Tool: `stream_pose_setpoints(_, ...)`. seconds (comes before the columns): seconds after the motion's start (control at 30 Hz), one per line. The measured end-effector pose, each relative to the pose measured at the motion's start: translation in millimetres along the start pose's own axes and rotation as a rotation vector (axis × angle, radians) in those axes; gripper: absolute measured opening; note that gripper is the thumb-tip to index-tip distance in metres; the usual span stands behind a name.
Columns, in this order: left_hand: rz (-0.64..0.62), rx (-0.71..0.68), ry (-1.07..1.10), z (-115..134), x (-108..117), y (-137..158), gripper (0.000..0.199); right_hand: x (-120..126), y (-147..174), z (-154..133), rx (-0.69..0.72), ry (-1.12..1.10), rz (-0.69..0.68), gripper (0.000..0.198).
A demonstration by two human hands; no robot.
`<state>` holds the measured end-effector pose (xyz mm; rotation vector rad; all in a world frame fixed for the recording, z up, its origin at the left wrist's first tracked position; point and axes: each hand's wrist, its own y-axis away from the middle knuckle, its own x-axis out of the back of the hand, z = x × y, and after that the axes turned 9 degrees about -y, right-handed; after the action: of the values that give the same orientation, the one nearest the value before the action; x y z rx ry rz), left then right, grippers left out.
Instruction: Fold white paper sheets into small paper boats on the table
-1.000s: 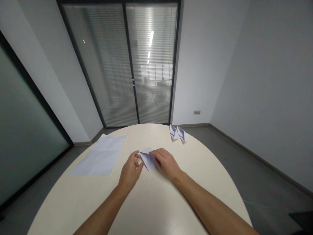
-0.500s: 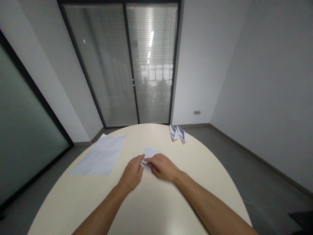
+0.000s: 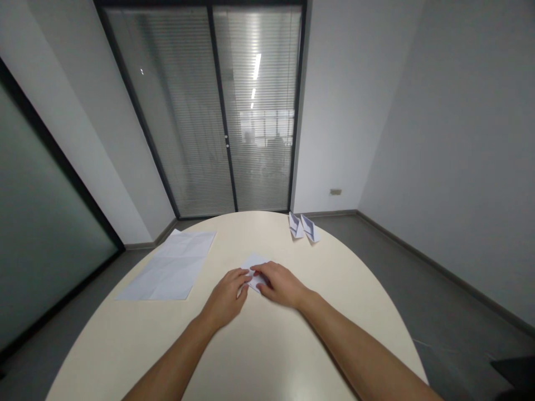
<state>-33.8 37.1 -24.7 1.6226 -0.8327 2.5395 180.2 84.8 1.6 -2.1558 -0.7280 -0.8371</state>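
A small folded piece of white paper (image 3: 254,259) lies on the table between my hands, partly covered by my fingers. My left hand (image 3: 229,292) is on its left edge, fingers bent over the paper and thumb near the lower side. From the right, my right hand (image 3: 279,283) grips the paper's other side, with fingers curled and the thumb at its lower edge. The fingertips of both hands nearly meet over the paper's middle. Its exact folds are hidden under them.
White sheets of paper (image 3: 171,267) with crease lines lie at the left of the round cream table (image 3: 251,356). Two folded paper boats (image 3: 296,227) stand side by side near the far right edge. Beyond are a glass partition with blinds (image 3: 192,122) and grey walls.
The fingers of both hands have shifted on the folded paper, the left ones reaching further over it. More of the paper's lower part shows between the hands. The sheets and boats stay put.
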Motion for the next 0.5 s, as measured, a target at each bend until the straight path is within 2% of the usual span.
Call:
stream_pose_setpoints(0.23, -0.032, -0.039, 0.031, 3.3, 1.2, 1.6, 0.022, -2.5, 5.7, 13.8, -0.075, 0.042, -0.051, 0.077)
stream_pose_setpoints(0.4, -0.031, -0.078, 0.046, 8.8, 6.9, 0.8, 0.019, -0.9, 7.4, 12.8, -0.14, 0.084, -0.132, 0.084)
stream_pose_setpoints(0.5, -0.041, -0.093, 0.063, 10.9, 8.8, 0.3, 0.021, 2.1, 7.1, 9.9, -0.125, 0.096, -0.121, 0.081)
